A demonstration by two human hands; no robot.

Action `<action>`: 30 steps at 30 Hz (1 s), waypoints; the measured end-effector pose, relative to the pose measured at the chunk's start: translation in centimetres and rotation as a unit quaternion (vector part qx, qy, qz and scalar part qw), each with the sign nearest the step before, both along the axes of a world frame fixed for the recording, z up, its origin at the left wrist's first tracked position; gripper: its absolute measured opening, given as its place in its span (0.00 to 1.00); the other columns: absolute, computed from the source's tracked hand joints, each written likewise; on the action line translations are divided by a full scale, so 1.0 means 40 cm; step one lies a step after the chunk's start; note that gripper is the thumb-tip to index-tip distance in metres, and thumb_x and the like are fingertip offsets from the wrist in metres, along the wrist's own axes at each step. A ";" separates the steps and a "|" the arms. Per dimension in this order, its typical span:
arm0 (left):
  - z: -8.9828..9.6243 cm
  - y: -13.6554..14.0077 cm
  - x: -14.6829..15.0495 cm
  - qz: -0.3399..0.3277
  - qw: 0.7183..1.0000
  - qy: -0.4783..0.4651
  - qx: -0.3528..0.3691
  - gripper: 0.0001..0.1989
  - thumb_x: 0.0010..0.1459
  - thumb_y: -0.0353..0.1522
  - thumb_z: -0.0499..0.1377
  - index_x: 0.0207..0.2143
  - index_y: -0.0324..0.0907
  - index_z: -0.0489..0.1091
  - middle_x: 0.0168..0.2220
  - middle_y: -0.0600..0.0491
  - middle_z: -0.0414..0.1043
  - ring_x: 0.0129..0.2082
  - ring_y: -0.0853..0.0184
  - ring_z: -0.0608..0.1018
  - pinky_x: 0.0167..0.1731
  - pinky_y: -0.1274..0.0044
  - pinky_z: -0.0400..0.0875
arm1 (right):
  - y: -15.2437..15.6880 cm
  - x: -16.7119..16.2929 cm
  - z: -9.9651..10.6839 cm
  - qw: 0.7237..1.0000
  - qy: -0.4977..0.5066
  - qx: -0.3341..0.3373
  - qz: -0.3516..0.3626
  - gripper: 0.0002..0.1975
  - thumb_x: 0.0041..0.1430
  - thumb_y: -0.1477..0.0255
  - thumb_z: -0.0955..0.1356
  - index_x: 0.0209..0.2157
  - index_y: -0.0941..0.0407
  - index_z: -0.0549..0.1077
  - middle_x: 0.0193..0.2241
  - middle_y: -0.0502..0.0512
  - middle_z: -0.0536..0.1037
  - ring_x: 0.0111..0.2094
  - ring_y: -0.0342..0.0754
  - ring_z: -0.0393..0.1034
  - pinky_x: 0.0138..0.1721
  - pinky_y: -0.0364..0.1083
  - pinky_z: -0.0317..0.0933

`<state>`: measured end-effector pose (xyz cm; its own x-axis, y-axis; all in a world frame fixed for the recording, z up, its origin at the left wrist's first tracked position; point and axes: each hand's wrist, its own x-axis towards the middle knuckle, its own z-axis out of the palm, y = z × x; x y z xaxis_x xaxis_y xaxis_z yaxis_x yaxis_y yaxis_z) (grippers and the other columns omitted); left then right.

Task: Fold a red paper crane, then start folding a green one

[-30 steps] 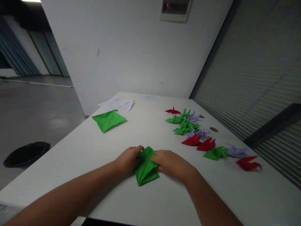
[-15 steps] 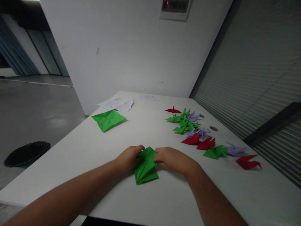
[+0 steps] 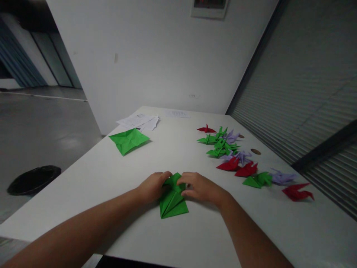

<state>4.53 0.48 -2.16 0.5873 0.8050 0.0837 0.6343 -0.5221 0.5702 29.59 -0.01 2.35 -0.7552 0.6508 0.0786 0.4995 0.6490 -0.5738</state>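
Note:
A folded piece of green origami paper (image 3: pixel 173 203) lies on the table in front of me, crease lines fanning up from its lower left corner. At its upper left edge, my left hand (image 3: pixel 153 187) is closed on the paper, thumb and fingers bent round the edge. My right hand (image 3: pixel 202 187) is at the upper right part. Its index finger rests on the paper's top and its thumb lies lower by the right edge, with a gap between them. The fingertips of my left hand are partly hidden.
Several folded paper cranes, among them a red one (image 3: pixel 298 192), a green one (image 3: pixel 258 180) and a purple one (image 3: pixel 283 177), spread along the table's (image 3: pixel 134 238) right side. A creased green sheet (image 3: pixel 129 140) and printed papers (image 3: pixel 136 121) lie far left. A black-lined bin (image 3: pixel 35 180) stands left.
My right thumb and index finger have parted from their pinch on the paper's right side, and the lifted flap there lies flatter. My left hand stays at the left edge.

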 end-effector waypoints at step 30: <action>0.006 -0.009 -0.015 0.042 0.980 -0.103 0.166 0.09 0.58 0.29 0.62 0.42 0.43 0.68 0.39 0.49 0.75 0.39 0.61 0.77 0.38 0.71 0.72 | -0.021 -0.034 -0.106 0.972 0.044 -0.059 -0.225 0.56 0.52 0.81 0.74 0.75 0.55 0.43 0.28 0.45 0.75 0.29 0.46 0.69 0.32 0.43 0.58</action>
